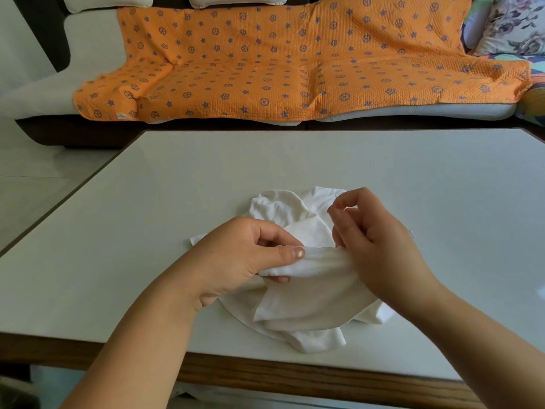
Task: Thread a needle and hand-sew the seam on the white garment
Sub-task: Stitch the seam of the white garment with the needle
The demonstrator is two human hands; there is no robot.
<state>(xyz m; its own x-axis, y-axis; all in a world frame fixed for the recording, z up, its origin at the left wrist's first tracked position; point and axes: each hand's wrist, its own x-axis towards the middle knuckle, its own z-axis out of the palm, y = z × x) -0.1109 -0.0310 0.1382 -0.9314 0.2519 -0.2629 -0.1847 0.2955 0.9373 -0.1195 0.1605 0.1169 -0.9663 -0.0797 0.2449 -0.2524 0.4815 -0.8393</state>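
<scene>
Your two bare forearms come in from the bottom corners, cut off by the frame, and meet over a pale, glossy rectangular surface [141, 231] with a brown wooden front edge [265, 370]. A crumpled white cloth garment [309, 305] lies on the surface, near that front edge and about midway across. It is plain, soft and unprinted, and bunched in overlapping folds. A curved hem shows at its lower left, and more cloth is heaped on the far side. One fold is lifted off the heap as a narrow band running left to right between your hands.

Both hands cover the middle of the garment. The right end of the lifted band passes behind your right hand [380, 246] and is hidden there. A thin line beside the right fingertips is too fine to tell as needle or thread.

Your left hand [236, 255] is at the band's left end and pinches it, with the thumb flat on top and the fingers curled beneath. Your right hand is at the band's right end with its back toward you. Its fingers are curled and the tips sit close together above the far part of the garment. You cannot tell from here whether they grip the cloth or anything else.
</scene>
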